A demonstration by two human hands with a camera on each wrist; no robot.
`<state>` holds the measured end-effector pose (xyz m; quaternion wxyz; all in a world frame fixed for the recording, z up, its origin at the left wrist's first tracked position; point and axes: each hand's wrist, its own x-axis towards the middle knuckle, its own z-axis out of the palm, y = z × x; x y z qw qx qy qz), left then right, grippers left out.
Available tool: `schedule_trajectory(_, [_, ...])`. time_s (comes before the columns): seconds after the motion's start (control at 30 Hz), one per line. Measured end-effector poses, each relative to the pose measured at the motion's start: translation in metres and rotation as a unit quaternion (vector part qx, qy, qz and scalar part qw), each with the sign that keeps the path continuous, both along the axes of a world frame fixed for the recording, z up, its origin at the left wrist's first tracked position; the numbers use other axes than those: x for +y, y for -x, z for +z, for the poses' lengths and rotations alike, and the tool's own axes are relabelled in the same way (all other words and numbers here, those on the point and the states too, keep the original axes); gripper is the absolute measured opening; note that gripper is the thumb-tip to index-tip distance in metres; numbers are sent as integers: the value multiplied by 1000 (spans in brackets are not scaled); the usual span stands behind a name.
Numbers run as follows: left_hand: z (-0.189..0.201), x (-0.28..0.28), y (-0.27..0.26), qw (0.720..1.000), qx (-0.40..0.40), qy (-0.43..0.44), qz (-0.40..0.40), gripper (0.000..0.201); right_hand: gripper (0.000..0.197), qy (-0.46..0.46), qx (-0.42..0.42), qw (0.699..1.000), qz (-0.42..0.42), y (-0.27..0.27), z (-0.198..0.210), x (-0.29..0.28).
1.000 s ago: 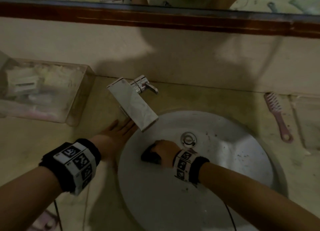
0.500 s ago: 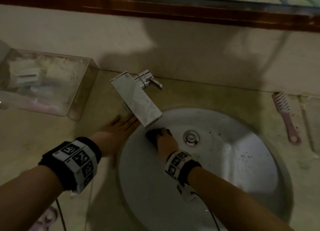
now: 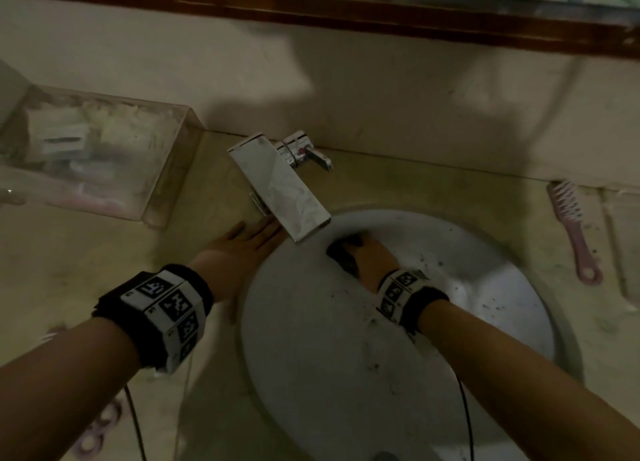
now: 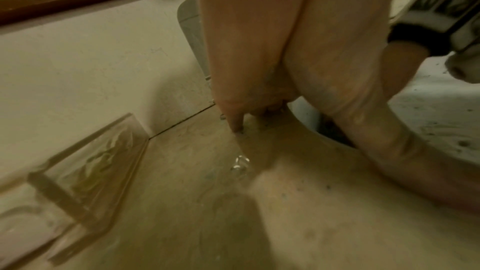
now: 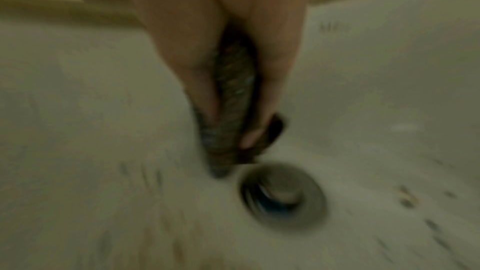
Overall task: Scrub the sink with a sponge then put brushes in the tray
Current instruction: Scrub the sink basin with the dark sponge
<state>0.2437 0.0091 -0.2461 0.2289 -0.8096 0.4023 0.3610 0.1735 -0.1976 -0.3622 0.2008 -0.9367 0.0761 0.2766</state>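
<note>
My right hand [image 3: 372,258] grips a dark sponge [image 3: 344,249] and presses it against the white, speckled sink [image 3: 346,374] near its back wall, just below the faucet. In the right wrist view the sponge [image 5: 231,98] is pinched between fingers and thumb, right beside the metal drain [image 5: 281,194]. My left hand [image 3: 242,249] lies flat with straight fingers on the counter at the sink's left rim, holding nothing. A pink brush [image 3: 573,230] lies on the counter to the right of the sink. A clear tray [image 3: 162,187] stands at the back left.
A chrome faucet [image 3: 280,192] with a lever juts over the sink's back left. A wooden-framed mirror [image 3: 346,7] runs along the wall. A pink object [image 3: 100,429] lies at the counter's lower left. Cables hang from both wristbands.
My right hand has carried the sponge from the sink's left side up and rightward to the back wall, past the drain. The left hand has stayed flat on the counter.
</note>
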Motion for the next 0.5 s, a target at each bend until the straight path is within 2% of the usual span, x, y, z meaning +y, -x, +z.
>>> schedule_trajectory(0.07, [2,-1,1,1000,-2,13,6,89,47,-40,33,999,-12,3,-7,6])
schedule_trajectory(0.13, [0,1,0,1000,-9,15,3,84,47,-92,44,994,-25,9,-12,13])
schedule_trajectory(0.23, [-2,4,0,999,-11,31,1,84,63,-89,97,991,29,29,-22,17])
schedule_trajectory(0.3, [-4,5,0,999,-17,41,-3,78,62,-102,143,983,61,45,-21,18])
schedule_trajectory(0.37, [-9,9,-1,998,-20,57,1,76,55,-72,191,972,119,60,-7,17])
schedule_trajectory(0.43, [-15,12,-3,997,-25,75,3,84,50,-74,180,967,163,74,4,18])
schedule_trajectory(0.5, [-20,13,-4,996,-34,84,-4,90,47,-77,126,971,187,87,15,27])
